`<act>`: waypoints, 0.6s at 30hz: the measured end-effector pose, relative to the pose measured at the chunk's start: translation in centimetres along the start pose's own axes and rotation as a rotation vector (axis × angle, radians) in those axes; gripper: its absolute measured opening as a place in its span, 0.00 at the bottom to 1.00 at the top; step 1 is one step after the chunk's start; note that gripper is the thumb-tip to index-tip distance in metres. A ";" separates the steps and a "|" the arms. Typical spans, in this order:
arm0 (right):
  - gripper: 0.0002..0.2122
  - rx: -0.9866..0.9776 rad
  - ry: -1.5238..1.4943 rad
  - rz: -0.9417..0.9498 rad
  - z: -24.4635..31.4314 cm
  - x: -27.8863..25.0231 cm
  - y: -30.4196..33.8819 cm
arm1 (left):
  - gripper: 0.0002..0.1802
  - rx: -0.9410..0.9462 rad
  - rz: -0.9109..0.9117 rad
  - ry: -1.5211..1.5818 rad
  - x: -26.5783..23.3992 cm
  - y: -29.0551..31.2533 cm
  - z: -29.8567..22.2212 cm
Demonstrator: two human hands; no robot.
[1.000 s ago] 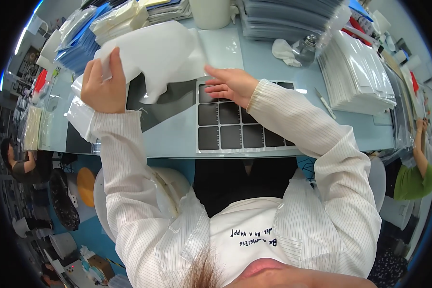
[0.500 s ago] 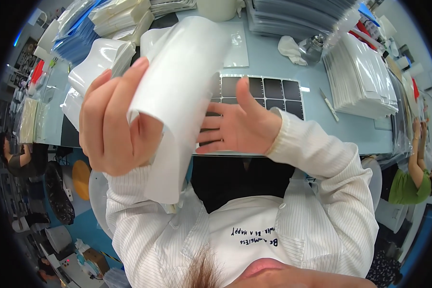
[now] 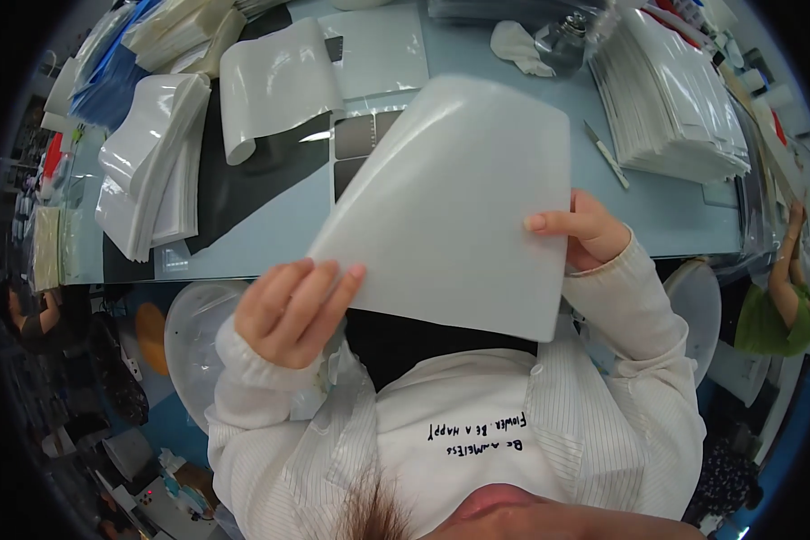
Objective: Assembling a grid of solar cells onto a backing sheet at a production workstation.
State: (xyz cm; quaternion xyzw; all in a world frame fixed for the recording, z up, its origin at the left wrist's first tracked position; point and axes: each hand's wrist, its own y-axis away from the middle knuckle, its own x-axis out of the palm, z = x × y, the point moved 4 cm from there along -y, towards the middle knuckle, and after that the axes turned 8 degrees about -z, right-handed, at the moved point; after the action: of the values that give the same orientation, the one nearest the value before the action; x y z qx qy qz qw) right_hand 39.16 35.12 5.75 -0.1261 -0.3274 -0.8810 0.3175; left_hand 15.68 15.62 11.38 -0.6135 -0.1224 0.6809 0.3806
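Pinching the white sheet (image 3: pixel 454 202) at opposite edges, left hand (image 3: pixel 288 310) and right hand (image 3: pixel 585 229) both grasping; risk: creasing; knife (image 3: pixel 607 155) lies right of sheet.

Smooth, semi-glossy white plastic sheet (image 3: pixel 459 207); glossy pale-blue tabletop (image 3: pixel 675 216); matt striped cloth sleeves (image 3: pixel 639 315)
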 end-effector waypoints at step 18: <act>0.34 -0.180 0.618 -0.162 -0.1 -2.6 -0.6 | 0.35 -1.434 -0.285 1.396 7.3 8.7 0.8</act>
State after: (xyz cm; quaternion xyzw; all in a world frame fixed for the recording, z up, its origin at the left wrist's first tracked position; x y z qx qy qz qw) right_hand 40.78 36.66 4.21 0.1462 -0.1456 -0.9253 0.3182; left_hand 12.01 14.78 0.64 -0.9384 -0.3249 -0.1166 -0.0136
